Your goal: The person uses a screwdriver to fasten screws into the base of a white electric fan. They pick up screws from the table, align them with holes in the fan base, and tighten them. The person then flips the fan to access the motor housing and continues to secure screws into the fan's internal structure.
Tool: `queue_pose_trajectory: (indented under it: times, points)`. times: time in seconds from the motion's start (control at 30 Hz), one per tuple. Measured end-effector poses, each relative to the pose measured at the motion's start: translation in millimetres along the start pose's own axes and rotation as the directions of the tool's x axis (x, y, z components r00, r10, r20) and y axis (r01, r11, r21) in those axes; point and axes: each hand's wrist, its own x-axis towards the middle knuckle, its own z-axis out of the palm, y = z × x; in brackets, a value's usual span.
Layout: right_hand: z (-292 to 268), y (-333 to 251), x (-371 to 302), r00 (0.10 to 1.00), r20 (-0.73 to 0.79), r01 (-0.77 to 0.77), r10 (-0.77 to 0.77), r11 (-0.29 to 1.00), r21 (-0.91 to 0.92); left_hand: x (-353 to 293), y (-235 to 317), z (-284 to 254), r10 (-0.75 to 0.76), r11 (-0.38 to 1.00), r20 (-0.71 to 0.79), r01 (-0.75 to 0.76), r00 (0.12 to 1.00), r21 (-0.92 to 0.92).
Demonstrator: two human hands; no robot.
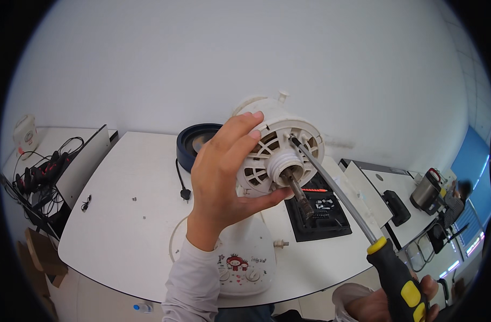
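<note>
"Item under inspection?"

"A white motor housing (280,153), round, slotted face turned toward the person, raised above the desk (116,209). A dull metal shaft (302,201) protrudes from its threaded collar."

"How is it secured?"

"By the left hand (221,166) — fingers over the rim, thumb beneath, near the collar. A firm grasp, by the look of it."

"And the right hand (370,307)?"

"Wrapped around the handle of a screwdriver (378,246), black and yellow, low at the right. The tip is at the upper part of the housing's face. Whether it is seated in a screw, I cannot tell."

"Immediate surroundings?"

"Below the housing, a white base (245,257) with a cartoon print and knobs, at the desk's near edge. Whether the two are joined is hidden by the hand and forearm."

"Right of that?"

"A black tool tray (320,231) holding small bits, lying on the desk."

"Left?"

"A dark blue round part (185,153) behind the hand, with a black plug (185,194) nearer the person."

"Further out?"

"A steel kettle (425,191) on the surface to the right — and a capped bottle (143,308) on the floor, lower left."
</note>
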Motion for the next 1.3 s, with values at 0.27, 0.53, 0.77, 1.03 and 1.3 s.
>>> queue_pose_trajectory:
  times: [0.27,0.53,0.77,1.03,1.3]
  points:
    - [-15.0,9.1,17.9,0.979,0.172,0.096,-0.107,0.993,0.073,-0.2,4.1,-1.9,-0.012,0.997,0.045,0.009,0.999,0.071]
    - [-43.4,-30.2,93.0,0.146,0.680,-0.989,0.718,0.096,0.112,8.2,14.0,-10.9,0.015,0.985,0.078,-0.028,0.997,0.173]
    - [-39.7,-18.4,66.9,0.866,0.470,-0.258,0.170,0.957,0.130,12.2,42.8,-3.0,0.110,0.945,0.000,-0.104,0.994,0.310]
    - [-21.0,17.3,68.5,0.860,0.355,0.495,-0.367,0.770,-0.402,8.2,42.5,-7.4,0.157,0.917,0.059,-0.167,0.986,0.362]
    - [-38.2,-1.8,93.7,0.647,0.758,0.050,0.089,0.986,-0.158,11.7,39.1,-6.8,0.211,0.922,0.040,-0.212,0.977,0.324]
